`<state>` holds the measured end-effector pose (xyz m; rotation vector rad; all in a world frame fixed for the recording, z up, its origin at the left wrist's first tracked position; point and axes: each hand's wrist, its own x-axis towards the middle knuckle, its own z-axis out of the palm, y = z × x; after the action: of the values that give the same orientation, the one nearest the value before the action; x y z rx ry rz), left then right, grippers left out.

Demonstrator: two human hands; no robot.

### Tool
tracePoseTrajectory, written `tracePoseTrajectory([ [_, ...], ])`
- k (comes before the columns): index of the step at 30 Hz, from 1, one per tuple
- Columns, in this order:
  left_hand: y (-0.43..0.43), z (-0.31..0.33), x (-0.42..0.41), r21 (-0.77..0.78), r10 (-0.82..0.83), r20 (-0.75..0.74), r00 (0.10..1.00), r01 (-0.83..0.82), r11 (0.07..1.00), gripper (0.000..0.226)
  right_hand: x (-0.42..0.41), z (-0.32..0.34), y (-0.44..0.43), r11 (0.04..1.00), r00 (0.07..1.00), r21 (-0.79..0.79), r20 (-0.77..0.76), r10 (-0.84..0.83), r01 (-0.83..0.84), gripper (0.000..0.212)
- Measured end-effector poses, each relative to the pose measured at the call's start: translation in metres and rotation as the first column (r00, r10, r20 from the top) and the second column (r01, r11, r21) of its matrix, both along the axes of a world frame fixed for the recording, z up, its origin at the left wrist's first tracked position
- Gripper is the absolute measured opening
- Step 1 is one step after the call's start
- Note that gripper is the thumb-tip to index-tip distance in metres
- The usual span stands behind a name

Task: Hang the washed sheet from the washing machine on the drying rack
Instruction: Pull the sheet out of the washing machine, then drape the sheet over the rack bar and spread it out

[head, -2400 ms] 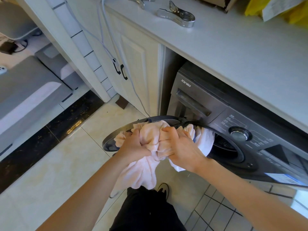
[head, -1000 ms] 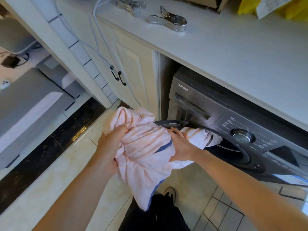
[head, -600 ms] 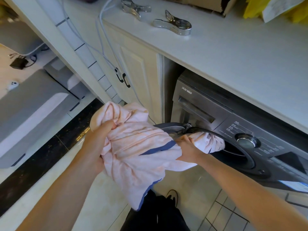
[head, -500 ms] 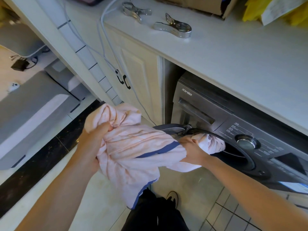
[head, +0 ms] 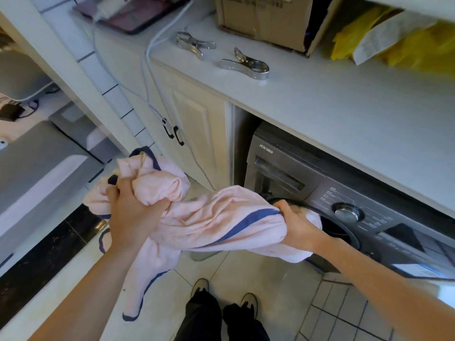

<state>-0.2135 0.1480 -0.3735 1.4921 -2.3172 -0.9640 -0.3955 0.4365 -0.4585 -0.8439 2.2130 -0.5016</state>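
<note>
Pink sheet [head: 214,217] — both hands gripping, left hand [head: 133,212], right hand [head: 298,225].

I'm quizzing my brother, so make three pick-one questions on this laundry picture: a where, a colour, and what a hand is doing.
1. Where do the metal clips lie? A) floor B) countertop C) inside the machine
2. What colour is the sheet's edging? A) red B) dark blue C) green
3. What is the left hand doing? A) hanging empty B) pressing a button C) gripping the sheet
Answers: 1 B, both rest on the white top; 2 B, blue trim crosses the pink cloth; 3 C, it clenches bunched cloth.
</note>
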Motion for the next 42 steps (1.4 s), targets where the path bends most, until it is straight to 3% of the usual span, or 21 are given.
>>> tracePoseTrajectory([
  [2, -0.005, -0.001, -0.003, -0.057, -0.076, 0.049, 0.996, 0.079, 0.995, 0.088, 0.008, 0.010, -0.004, 0.997, 0.999, -0.057, 0.009, 0.045, -0.044, 0.083],
  [5, -0.009, -0.001, -0.008, -0.131, -0.194, 0.106, 0.975, 0.207, 0.969, 0.084, 0.020, 0.014, -0.010, 0.991, 0.982, -0.030, -0.139, 0.128, -0.133, 0.094],
  [10, -0.022, 0.000, -0.012, -0.151, -0.395, 0.109, 0.912, 0.408, 0.901, 0.085, 0.042, 0.036, -0.033, 0.975, 0.883, 0.079, -0.412, 0.223, -0.209, 0.082],
  [19, -0.058, 0.020, -0.004, -0.128, -0.659, 0.065, 0.749, 0.661, 0.739, 0.091, 0.081, 0.081, -0.066, 0.987, 0.734, 0.115, -0.659, 0.163, -0.116, 0.078],
  [31, -0.062, 0.054, -0.012, -0.179, -0.749, 0.000, 0.663, 0.737, 0.652, 0.088, 0.103, 0.182, -0.073, 0.974, 0.513, 0.186, -0.827, 0.228, -0.131, 0.093],
  [42, -0.062, 0.092, -0.018, -0.252, -0.833, -0.084, 0.548, 0.797, 0.549, 0.082, 0.130, 0.257, -0.067, 0.955, 0.369, 0.283, -0.881, 0.296, -0.089, 0.076],
])
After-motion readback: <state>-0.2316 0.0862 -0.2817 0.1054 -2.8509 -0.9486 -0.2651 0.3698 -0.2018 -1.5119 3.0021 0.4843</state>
